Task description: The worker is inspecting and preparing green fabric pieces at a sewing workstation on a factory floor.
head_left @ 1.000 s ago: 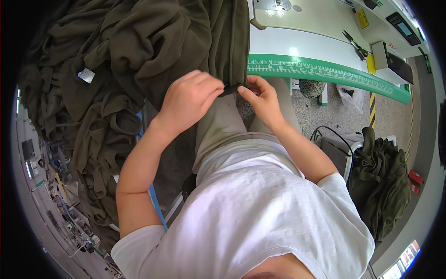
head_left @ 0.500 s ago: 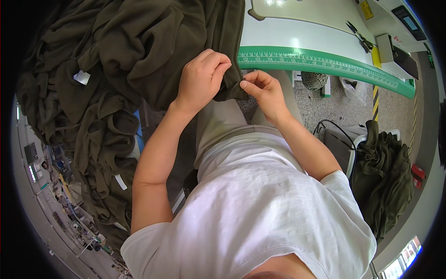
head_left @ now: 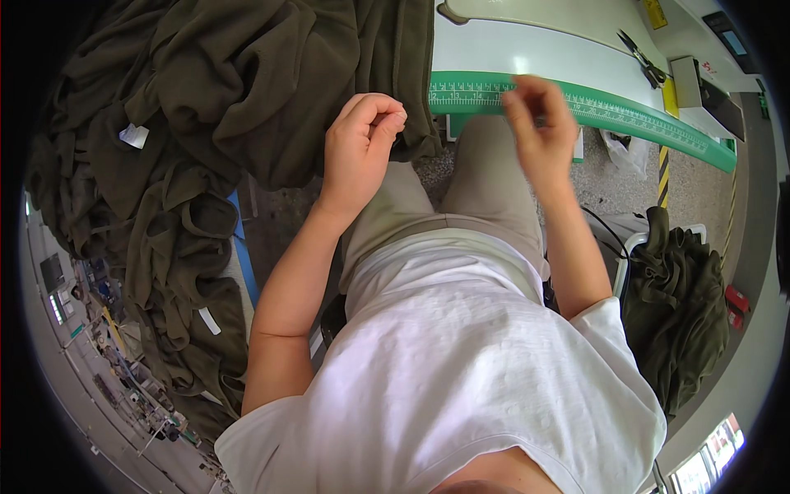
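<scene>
A: Where's the cloth [head_left: 255, 82]?
B: Heaped on the left, hanging over the bench [head_left: 527, 49] edge. Left hand [head_left: 358, 156] near its hem, grip pressed together.
A: Right hand [head_left: 543, 128]?
B: Well apart, over the green ruler [head_left: 617, 119]; blurred, can't tell its grip.

the right hand [head_left: 541, 123] is a blur, hiding part of the green ruler strip [head_left: 634, 128]; i can't tell if it holds anything. whether the left hand [head_left: 360, 148] pinches something is hidden too. the brown cloth [head_left: 239, 82] runs out of view up top; clutter [head_left: 132, 387] far left is too small to name.
</scene>
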`<state>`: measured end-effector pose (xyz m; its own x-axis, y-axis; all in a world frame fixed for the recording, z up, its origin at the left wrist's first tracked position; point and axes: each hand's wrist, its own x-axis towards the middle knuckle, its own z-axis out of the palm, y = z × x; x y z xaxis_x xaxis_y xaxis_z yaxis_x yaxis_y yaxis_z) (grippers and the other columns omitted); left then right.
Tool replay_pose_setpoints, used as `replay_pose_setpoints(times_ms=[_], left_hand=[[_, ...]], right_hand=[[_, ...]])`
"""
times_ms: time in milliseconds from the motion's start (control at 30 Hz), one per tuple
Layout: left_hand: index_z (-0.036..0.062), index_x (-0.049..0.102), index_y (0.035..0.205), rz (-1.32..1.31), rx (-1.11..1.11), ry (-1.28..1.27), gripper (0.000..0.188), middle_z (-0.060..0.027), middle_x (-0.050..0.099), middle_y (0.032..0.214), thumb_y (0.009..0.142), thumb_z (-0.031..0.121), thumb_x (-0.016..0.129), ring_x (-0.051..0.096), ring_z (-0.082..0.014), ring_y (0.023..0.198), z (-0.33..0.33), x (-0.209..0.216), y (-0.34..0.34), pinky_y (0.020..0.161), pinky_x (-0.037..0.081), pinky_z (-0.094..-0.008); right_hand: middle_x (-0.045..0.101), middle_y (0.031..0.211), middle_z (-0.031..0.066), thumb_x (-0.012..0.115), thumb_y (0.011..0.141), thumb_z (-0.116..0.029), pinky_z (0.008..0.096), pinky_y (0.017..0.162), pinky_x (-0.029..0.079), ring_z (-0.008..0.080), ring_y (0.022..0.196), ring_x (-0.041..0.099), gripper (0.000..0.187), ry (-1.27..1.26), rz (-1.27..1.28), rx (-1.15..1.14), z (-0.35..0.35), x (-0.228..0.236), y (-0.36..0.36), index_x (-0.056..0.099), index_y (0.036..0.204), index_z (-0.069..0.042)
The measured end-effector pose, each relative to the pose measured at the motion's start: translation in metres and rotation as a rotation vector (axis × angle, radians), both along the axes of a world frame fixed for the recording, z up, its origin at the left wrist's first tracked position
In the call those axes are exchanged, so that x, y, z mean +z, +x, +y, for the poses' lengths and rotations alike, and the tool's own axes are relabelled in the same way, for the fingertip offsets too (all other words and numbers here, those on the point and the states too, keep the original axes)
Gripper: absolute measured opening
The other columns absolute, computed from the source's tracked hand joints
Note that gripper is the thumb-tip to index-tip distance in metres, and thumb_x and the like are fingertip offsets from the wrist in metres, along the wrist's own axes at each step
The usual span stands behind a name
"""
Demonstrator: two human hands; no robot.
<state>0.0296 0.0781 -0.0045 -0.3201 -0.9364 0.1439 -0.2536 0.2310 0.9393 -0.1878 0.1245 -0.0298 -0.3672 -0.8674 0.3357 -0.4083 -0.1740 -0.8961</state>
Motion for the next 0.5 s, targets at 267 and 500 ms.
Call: replay_pose_setpoints(times_ms=[267, 500], left_hand=[[-0.0027, 0.059, 0.087, 0.123, 0.031, 0.076, 0.007, -0.0042, 0.058, 0.091, 0.087, 0.004, 0.059, 0.054, -0.007, 0.071, 0.0, -0.012, -0.007, 0.065, 0.046, -0.0199], [-0.0024, 0.06, 0.087, 0.177, 0.062, 0.056, 0.006, -0.0049, 0.058, 0.096, 0.086, 0.004, 0.061, 0.054, -0.0071, 0.075, 0.001, -0.017, -0.006, 0.068, 0.046, -0.0203]], right_hand=[[0.066, 0.098, 0.0078, 0.059, 0.086, -0.022, 0.0364, 0.078, 0.046, 0.0244, 0.09, 0.06, 0.021, -0.013, 1.244, -0.645, -0.035, 0.01, -0.186, 0.066, 0.102, -0.01], [0.065, 0.101, 0.0117, 0.056, 0.089, -0.019, 0.0346, 0.082, 0.046, 0.0257, 0.093, 0.06, 0.023, 0.226, 1.072, -0.558, -0.043, 0.0, -0.192, 0.063, 0.106, -0.006]])
